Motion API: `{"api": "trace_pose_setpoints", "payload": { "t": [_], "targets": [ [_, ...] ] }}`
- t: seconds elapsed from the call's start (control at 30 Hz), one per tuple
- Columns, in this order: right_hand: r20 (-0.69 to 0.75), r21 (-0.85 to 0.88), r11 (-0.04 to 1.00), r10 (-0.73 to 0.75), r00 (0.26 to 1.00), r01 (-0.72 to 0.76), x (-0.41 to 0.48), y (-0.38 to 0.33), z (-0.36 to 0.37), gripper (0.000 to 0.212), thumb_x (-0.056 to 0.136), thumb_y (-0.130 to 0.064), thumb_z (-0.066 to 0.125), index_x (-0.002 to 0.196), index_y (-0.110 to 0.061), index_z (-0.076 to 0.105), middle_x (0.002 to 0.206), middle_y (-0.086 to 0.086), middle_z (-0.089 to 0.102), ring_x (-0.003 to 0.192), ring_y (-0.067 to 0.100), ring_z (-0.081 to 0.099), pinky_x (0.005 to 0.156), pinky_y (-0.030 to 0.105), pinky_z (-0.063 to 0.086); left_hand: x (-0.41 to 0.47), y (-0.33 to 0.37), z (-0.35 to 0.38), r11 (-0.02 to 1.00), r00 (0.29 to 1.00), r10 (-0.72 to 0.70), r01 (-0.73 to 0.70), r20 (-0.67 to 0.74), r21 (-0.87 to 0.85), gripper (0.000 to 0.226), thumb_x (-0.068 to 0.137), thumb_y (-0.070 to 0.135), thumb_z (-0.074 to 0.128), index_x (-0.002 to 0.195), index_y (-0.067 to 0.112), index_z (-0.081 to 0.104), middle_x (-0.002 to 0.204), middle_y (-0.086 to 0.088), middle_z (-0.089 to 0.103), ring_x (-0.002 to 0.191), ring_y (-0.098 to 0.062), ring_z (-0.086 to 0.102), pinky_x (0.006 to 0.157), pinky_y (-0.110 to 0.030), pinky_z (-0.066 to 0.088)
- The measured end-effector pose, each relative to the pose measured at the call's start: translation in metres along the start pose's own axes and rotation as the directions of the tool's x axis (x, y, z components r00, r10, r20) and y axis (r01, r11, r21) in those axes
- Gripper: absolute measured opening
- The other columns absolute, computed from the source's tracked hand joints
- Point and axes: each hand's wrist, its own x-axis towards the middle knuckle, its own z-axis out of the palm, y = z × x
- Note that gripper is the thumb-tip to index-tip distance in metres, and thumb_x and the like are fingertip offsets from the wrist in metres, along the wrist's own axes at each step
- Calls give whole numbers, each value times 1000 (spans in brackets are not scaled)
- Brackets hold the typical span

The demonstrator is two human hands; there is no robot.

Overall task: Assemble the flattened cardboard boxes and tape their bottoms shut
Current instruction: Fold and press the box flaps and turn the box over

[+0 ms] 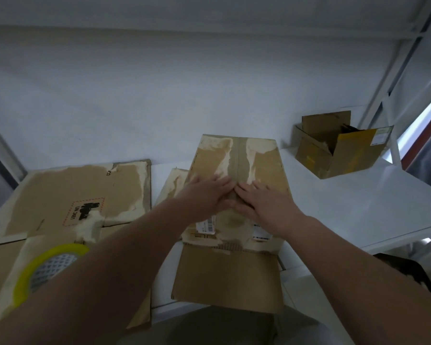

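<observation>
Fingers [222, 182] of both hands lay straight and flat, gripping nothing, as the left hand [207, 195] and right hand [264, 202] pressed side by side on the centre seam of an upturned cardboard box [234, 275] at the middle of the white table [358, 200]. At 9 o'clock from it lay a flattened cardboard box [67, 192] printed "UN 3481". On that, at 8 o'clock, a yellow tape roll [23, 282] sat partly hidden by the left forearm. An open assembled box [316, 155] stood well apart at 2 o'clock. Another cardboard sheet [174, 185] showed just beside the upturned box at 10 o'clock.
</observation>
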Motion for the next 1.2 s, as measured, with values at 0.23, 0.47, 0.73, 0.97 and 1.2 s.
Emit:
{"api": "trace_pose_setpoints", "payload": {
  "t": [0.23, 0.47, 0.73, 0.97, 1.2],
  "targets": [
    [-106, -116, 992, 29, 994, -41, 0, 4, 24, 84, 82, -63, -6, 152, -23, 16, 158, -5, 21, 145, 22, 21, 117, 34, 17, -4, 2, 20, 995, 992, -52, 61, -114, 77, 73, 91, 63, 17, 153, 26, 0, 161, 7, 1, 148, -14, 3, 120, -42, 7],
    [-119, -97, 995, 23, 993, -35, -9, 14, 24, 71, 90, -57, 12, 148, -22, 32, 152, -5, 34, 140, 21, 33, 113, 38, 26, -4, 0, 18, 995, 995, -42, 50, -92, 89, 74, 92, 60, 32, 152, 31, 1, 160, 10, 2, 148, -13, 3, 118, -37, 4],
    [-103, 37, 997, 76, 992, -73, -43, 52, 17, 56, 96, -49, 33, 149, -36, 21, 157, -13, 18, 146, 18, 14, 118, 34, 7, -23, -38, 11, 999, 998, -50, 49, -27, -24, 70, 89, 56, 43, 147, 47, 5, 159, 16, 6, 148, -12, 2, 117, -41, 11],
    [-25, 209, 971, 127, 992, -119, -54, 59, 3, 50, 98, -39, 43, 146, -40, 27, 154, -19, 17, 145, 13, 18, 115, 30, 17, -41, -53, 2, 978, 989, -148, 145, -5, -147, 63, 93, 40, 54, 144, 51, 20, 159, 14, 9, 144, -16, 22, 112, -40, 29],
    [11, 218, 961, 171, 985, -170, -65, 69, -9, 48, 99, -16, 50, 143, -33, 39, 150, -15, 29, 134, 11, 40, 108, 19, 24, -49, -46, 10, 847, 962, -256, 178, -91, -501, 57, 94, 22, 58, 143, 41, 34, 158, 3, 22, 136, -18, 38, 111, -35, 30]
  ]
}}
